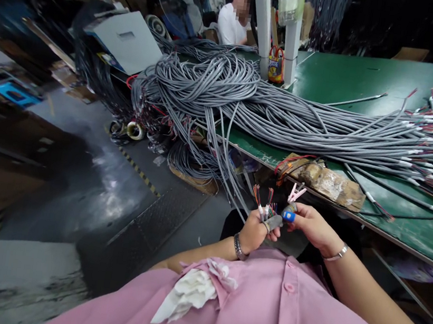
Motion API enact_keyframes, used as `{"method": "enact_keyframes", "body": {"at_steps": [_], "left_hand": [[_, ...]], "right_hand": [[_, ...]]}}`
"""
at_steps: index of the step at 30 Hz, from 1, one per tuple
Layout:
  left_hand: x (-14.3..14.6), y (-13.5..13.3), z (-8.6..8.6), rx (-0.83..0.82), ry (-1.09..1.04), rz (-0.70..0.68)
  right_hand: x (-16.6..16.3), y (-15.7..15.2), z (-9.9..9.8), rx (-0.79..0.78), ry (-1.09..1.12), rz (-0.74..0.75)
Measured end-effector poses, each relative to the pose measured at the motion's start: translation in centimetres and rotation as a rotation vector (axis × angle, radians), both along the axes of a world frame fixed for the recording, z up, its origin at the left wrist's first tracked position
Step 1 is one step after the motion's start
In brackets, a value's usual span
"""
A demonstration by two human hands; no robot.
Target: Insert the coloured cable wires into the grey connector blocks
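Gathered in my left hand [258,229] are the ends of grey cables, their thin coloured wires [264,200] fanning upward past white sleeves. The fingers of that hand are closed, and a grey covering wraps its thumb. Close against it, my right hand [307,224] is also closed, with blue tape [288,216] around one digit and a grey covering on another. From the right fingers sticks up a small pink clip-like tool [296,193]; its lower end is hidden. Both hands are in front of the pink shirt, just below the bench edge.
A thick heap of grey cables [211,84] runs along the green bench [339,74], stripped ends at right. A taped block [325,181] lies on its near edge. A white post [264,25] rises behind. Another person [233,20] sits beyond, near a fan [180,0].
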State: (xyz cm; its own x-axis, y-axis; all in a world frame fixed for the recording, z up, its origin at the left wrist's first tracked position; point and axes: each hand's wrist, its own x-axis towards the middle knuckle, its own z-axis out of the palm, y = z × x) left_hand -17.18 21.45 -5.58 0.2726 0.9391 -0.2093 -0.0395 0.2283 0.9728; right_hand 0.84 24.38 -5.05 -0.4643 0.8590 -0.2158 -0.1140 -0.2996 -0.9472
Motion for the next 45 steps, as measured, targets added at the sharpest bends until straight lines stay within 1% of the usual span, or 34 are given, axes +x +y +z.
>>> {"method": "enact_keyframes", "body": {"at_steps": [2,4,6,8,10,12,14,16,17,22,25,27,33,36,38,40,43,45], "left_hand": [[0.0,-0.1,0.1,-0.013,-0.02,-0.064],[-0.1,-0.2,0.2,-0.035,-0.052,-0.097],[-0.2,-0.3,0.6,-0.05,-0.085,-0.069],[-0.3,-0.3,1.0,-0.052,-0.121,-0.01],[-0.2,-0.2,1.4,-0.041,-0.162,0.052],[0.2,0.0,1.8,-0.029,-0.184,0.101],[0.8,0.2,2.1,-0.013,-0.184,0.126],[1.4,0.4,2.2,0.0,-0.173,0.129],[1.6,0.5,2.2,0.006,-0.167,0.126],[2.3,0.8,1.7,0.019,-0.119,0.099],[2.3,1.0,1.2,0.014,-0.091,0.1],[2.3,1.1,1.0,0.008,-0.083,0.098],[1.7,0.6,0.9,-0.008,-0.094,0.103],[1.2,0.3,1.2,0.024,-0.096,0.122],[0.9,0.4,1.7,0.077,-0.074,0.167],[0.8,0.7,2.4,0.15,-0.037,0.23],[1.0,1.4,3.4,0.245,0.031,0.308],[1.1,1.8,3.6,0.302,0.085,0.329]], "right_hand": [[-0.7,0.0,-0.3,0.007,0.021,-0.059],[-1.1,0.2,-0.7,-0.045,0.079,-0.119],[-1.2,0.6,-1.1,-0.135,0.177,-0.212],[-0.9,1.1,-1.4,-0.229,0.288,-0.326],[-0.7,1.6,-1.5,-0.281,0.377,-0.366],[-0.8,2.0,-1.3,-0.251,0.417,-0.333],[-1.2,2.2,-1.1,-0.153,0.403,-0.313],[-1.6,2.3,-1.0,-0.061,0.369,-0.344],[-1.7,2.4,-1.0,-0.044,0.361,-0.358],[-2.1,2.8,-0.9,-0.116,0.414,-0.427],[-2.3,2.8,-0.7,-0.103,0.453,-0.471],[-2.4,2.8,-0.7,-0.111,0.465,-0.465],[-1.8,2.6,-1.4,-0.214,0.468,-0.414],[-1.3,2.4,-1.5,-0.242,0.486,-0.317],[-0.9,2.3,-1.2,-0.255,0.494,-0.26],[-0.8,2.3,-0.8,-0.255,0.501,-0.234],[-0.9,2.4,-0.1,-0.207,0.463,-0.277],[-1.0,2.4,0.2,-0.154,0.412,-0.324]]}}
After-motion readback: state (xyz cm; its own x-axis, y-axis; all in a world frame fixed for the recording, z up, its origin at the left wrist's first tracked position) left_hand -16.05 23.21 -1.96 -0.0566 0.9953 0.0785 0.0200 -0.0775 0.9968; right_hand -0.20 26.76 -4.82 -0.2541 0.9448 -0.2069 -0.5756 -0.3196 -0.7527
